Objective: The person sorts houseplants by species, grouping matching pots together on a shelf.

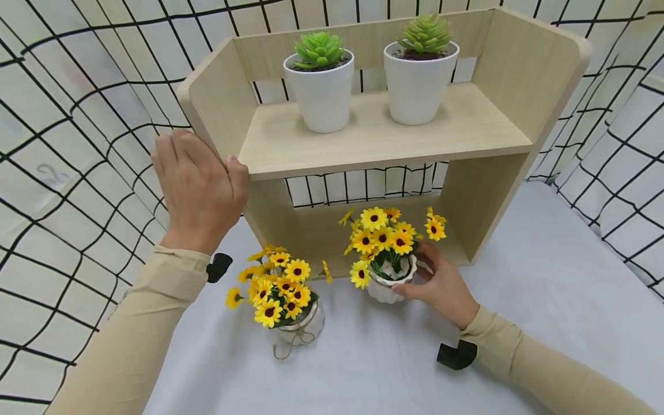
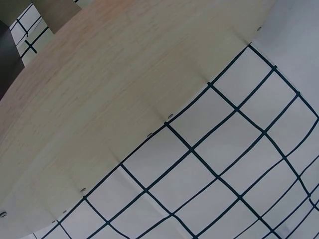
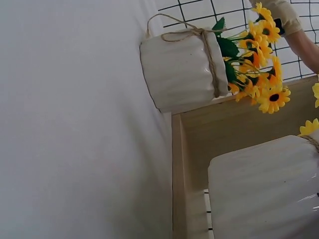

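Landmark: wooden rack (image 1: 384,138) on white worktop (image 1: 544,276).

Left hand (image 1: 199,187) lies flat against the rack's left side panel, fingers straight and pressed together, thumb on the front edge of the panel.

Right hand (image 1: 441,282) holds a white flower pot (image 1: 386,285) at the rack's lower opening; fingers curled round the pot's right side. Pot stands upright on the worktop, yellow blooms above.

Second flower pot (image 1: 301,328), twine round it, stands in front of the rack, towards its left.

Two succulent pots (image 1: 321,86) sit on the rack's upper shelf.
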Available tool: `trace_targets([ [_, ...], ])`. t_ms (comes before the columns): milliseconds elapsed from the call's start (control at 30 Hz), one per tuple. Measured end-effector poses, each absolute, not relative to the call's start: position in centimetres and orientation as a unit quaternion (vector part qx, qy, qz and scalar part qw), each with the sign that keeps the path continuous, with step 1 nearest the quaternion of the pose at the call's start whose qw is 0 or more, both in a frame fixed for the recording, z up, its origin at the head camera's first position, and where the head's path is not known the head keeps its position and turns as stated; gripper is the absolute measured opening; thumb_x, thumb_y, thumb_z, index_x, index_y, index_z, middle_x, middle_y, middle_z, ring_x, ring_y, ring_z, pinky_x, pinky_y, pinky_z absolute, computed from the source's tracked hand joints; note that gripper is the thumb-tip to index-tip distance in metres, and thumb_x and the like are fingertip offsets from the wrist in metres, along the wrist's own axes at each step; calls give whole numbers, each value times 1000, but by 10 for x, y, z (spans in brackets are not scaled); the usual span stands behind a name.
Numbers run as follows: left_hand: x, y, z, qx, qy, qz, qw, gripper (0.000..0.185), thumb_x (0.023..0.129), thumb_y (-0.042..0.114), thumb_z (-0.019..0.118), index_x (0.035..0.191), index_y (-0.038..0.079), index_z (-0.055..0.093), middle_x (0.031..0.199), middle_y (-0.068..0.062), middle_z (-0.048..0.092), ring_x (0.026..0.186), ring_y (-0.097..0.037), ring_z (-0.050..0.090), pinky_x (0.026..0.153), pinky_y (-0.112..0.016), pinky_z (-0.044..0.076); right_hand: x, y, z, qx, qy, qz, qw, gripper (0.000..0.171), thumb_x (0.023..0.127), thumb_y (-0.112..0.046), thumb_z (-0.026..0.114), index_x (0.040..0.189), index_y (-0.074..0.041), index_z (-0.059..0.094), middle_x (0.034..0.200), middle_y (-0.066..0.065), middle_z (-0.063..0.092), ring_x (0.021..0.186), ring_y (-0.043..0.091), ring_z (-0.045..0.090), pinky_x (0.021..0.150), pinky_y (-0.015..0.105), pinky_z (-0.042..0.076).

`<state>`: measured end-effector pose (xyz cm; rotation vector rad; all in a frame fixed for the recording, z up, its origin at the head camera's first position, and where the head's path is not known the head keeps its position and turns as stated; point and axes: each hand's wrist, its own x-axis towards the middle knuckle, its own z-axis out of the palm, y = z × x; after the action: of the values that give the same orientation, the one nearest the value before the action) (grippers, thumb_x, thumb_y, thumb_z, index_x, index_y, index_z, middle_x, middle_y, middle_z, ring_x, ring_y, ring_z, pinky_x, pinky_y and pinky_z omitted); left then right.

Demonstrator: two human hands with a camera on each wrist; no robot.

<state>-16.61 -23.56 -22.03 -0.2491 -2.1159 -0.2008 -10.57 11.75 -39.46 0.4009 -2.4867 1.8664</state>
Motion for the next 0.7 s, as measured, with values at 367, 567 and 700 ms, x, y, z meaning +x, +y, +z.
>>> trace_targets([
  [367, -165, -236, -220, -106, -866, -74, 483, 44, 97, 32, 31, 110, -9, 40, 102, -29, 40, 98, -44, 31, 87, -53, 22, -127, 127, -390, 95, -791, 604, 23, 67, 77, -7, 86, 135, 4, 52, 140, 19, 57, 131, 35, 59, 99, 12, 50],
  [567, -165, -236, -220, -107, -865, -75, 484, 43, 96, 31, 32, 110, -9, 39, 101, -29, 40, 98, -44, 31, 87, -53, 22, -139, 134, -387, 70, -798, 598, 23, 74, 80, -13, 86, 142, 3, 47, 144, 20, 56, 131, 35, 59, 93, 8, 49],
  [700, -165, -236, -220, -109, -864, -78, 485, 42, 96, 31, 32, 110, -9, 39, 101, -28, 40, 98, -43, 31, 87, -52, 22, -146, 139, -386, 54, -797, 601, 15, 81, 82, -16, 86, 148, 2, 42, 148, 21, 54, 131, 35, 58, 91, 6, 49],
])
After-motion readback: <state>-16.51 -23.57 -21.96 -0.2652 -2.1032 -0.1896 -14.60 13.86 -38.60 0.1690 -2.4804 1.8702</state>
